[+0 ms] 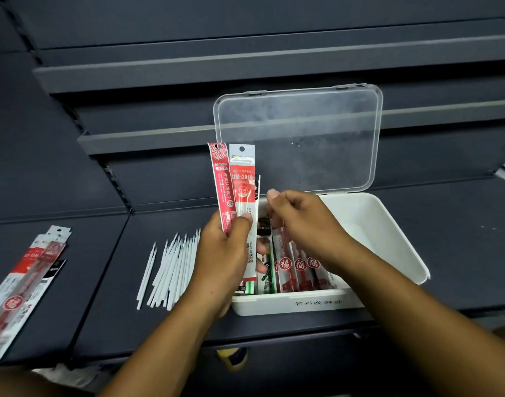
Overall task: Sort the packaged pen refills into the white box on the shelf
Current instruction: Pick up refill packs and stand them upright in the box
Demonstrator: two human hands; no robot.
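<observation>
three packs (pixel 236 181) stand pinched in the left hand (pixel 222 253) over the left end of the box (pixel 288 306), where others lie; the right hand (pixel 300 222) curls just beside them, its grip unclear, and likely must draw one off and lay it in.

**Q:** Of what did the white box (pixel 388 239) and its lid (pixel 302 133) appear to be made?
**A:** Both looked like plastic. The box was opaque, smooth and faintly glossy; the lid was clear and shiny.
**Q:** And the wrappers?
**A:** The upright refill packets (pixel 235 179), the boxed packets (pixel 300 270) and the packet pile (pixel 22 287) showed glossy printed film. The loose refills (pixel 173 267) were smooth white tubes, seemingly plastic. The shelf (pixel 460 239) was dark and matt, apparently painted metal.
</observation>
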